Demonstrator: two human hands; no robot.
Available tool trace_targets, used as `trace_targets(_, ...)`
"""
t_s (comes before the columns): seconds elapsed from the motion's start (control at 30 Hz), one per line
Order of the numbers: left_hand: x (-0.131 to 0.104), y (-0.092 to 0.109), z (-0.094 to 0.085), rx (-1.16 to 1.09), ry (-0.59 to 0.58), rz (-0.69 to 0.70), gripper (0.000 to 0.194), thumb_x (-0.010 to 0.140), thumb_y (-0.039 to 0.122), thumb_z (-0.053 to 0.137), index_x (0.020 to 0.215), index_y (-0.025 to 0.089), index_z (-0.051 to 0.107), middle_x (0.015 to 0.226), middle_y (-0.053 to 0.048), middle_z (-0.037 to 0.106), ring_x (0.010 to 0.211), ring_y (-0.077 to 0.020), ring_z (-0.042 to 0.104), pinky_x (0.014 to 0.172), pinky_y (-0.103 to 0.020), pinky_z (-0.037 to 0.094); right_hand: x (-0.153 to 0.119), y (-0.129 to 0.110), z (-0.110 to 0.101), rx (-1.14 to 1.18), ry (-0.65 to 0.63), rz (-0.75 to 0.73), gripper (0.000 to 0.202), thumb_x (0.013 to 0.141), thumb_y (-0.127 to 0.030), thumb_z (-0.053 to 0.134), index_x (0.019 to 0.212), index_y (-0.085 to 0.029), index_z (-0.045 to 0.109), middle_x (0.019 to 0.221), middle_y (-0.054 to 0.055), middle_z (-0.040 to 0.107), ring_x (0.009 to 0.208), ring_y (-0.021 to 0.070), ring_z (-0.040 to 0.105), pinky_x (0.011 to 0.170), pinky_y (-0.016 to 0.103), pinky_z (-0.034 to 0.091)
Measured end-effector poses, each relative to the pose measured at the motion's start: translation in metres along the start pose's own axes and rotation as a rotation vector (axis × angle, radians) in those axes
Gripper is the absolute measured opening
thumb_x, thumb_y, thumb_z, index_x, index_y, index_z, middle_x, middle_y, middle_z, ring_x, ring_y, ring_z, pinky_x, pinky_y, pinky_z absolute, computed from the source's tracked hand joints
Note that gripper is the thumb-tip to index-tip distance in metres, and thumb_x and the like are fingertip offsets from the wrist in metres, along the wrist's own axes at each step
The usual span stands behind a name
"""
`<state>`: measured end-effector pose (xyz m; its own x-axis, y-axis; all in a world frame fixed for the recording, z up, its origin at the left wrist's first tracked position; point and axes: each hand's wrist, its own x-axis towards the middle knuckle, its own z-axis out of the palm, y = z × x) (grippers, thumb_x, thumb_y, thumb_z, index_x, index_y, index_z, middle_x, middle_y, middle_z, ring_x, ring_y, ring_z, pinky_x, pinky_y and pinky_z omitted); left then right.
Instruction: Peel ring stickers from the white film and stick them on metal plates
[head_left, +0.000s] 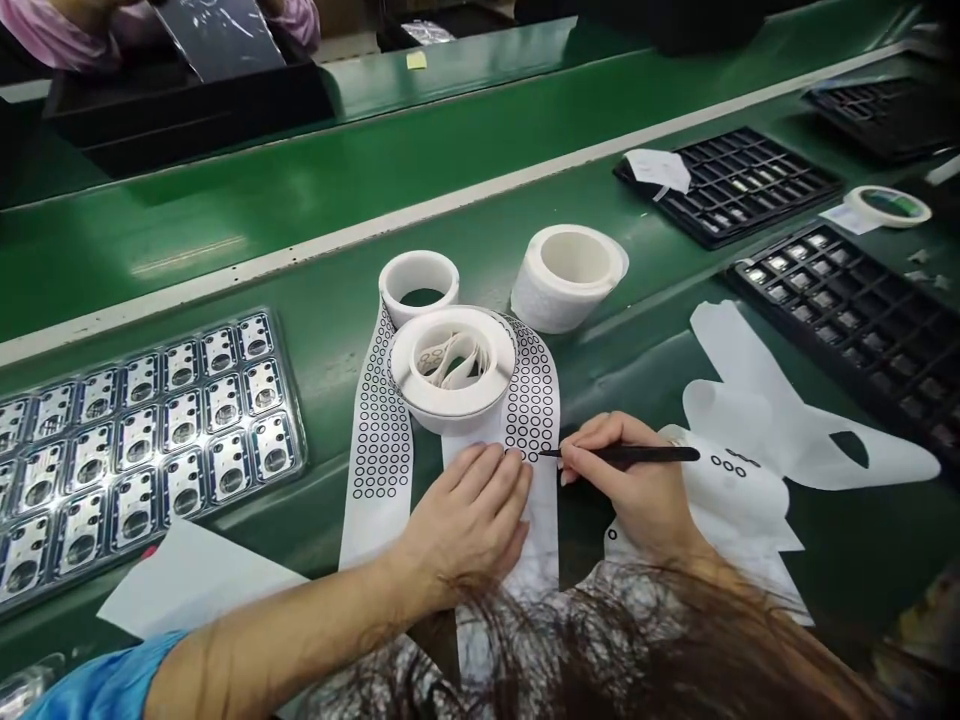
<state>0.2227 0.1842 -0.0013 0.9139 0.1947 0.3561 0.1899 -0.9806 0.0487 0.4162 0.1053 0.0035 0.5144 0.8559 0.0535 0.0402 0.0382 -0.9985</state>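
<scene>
A clear tray of metal plates (142, 440) is running off the left edge, its far cells cut away. Beside it, a strip of black ring stickers (379, 440) is draping down the green bench (315, 290) from a white roll (452, 362). The left hand (469, 515) is lying flat on the strip, fingers spread and gripping nothing. The right hand (637, 485) is pinching black tweezers (622, 455), the tip touching a ring at the strip's edge. Loose hair is hiding the lower strip. Black trays (847, 310) at right are blurring into dim corners.
</scene>
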Motion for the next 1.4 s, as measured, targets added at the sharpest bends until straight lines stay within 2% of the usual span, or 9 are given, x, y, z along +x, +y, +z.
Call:
trace_targets(0.1, -0.001, -0.001, 0.000, 0.011, -0.056, -0.001, 0.045, 0.104, 0.032, 0.046, 0.136, 0.006, 0.063, 0.136, -0.012, 0.070, 0.125, -0.0269, 0.063, 0.112, -0.041, 0.047, 0.000, 0.003, 0.000, -0.038, -0.002, -0.018, 0.020, 0.080, -0.018, 0.082, 0.071, -0.019, 0.064, 0.074, -0.001, 0.068, 0.055, 0.0094, 0.066, 0.055, 0.016, 0.056)
trace_targets(0.3, 0.001, -0.002, -0.002, -0.004, -0.076, -0.006, 0.045, 0.104, 0.033, 0.045, 0.136, 0.008, 0.063, 0.135, -0.010, 0.070, 0.122, -0.0267, 0.061, 0.111, -0.042, 0.045, 0.001, -0.002, 0.003, -0.098, 0.024, 0.017, 0.020, 0.079, -0.020, 0.079, 0.068, -0.019, 0.061, 0.070, -0.002, 0.067, 0.053, 0.0091, 0.065, 0.053, 0.015, 0.057)
trace_targets(0.67, 0.004, -0.002, -0.002, -0.018, -0.063, -0.021, 0.044, 0.104, 0.031, 0.043, 0.135, 0.007, 0.062, 0.134, -0.011, 0.071, 0.121, -0.0270, 0.063, 0.111, -0.043, 0.043, 0.004, -0.007, 0.001, -0.061, -0.020, 0.086, 0.022, 0.079, -0.021, 0.079, 0.068, -0.018, 0.061, 0.071, -0.001, 0.067, 0.053, 0.0104, 0.067, 0.054, 0.016, 0.058)
trace_targets(0.87, 0.004, -0.002, -0.001, -0.005, -0.051, -0.017, 0.044, 0.104, 0.032, 0.043, 0.135, 0.006, 0.062, 0.134, -0.012, 0.070, 0.121, -0.0275, 0.063, 0.111, -0.044, 0.043, 0.001, -0.007, 0.002, -0.086, 0.012, 0.038, 0.021, 0.081, -0.019, 0.079, 0.068, -0.018, 0.061, 0.071, 0.000, 0.067, 0.055, 0.0103, 0.067, 0.056, 0.016, 0.058)
trace_targets(1.17, 0.004, -0.001, 0.000, 0.001, -0.042, -0.021, 0.044, 0.105, 0.032, 0.041, 0.134, 0.007, 0.062, 0.133, -0.011, 0.071, 0.122, -0.0267, 0.062, 0.112, -0.043, 0.043, 0.003, -0.006, 0.000, -0.039, -0.066, 0.069, 0.024, 0.083, -0.018, 0.079, 0.068, -0.017, 0.060, 0.071, 0.000, 0.067, 0.057, 0.0106, 0.068, 0.058, 0.016, 0.058)
trace_targets(1.4, 0.004, -0.002, 0.001, -0.003, -0.039, -0.017, 0.044, 0.105, 0.033, 0.043, 0.136, 0.007, 0.062, 0.133, -0.012, 0.070, 0.123, -0.0273, 0.061, 0.111, -0.045, 0.044, 0.003, -0.006, 0.001, -0.037, -0.029, 0.064, 0.023, 0.081, -0.020, 0.080, 0.068, -0.018, 0.061, 0.072, 0.000, 0.067, 0.056, 0.0118, 0.068, 0.057, 0.018, 0.059)
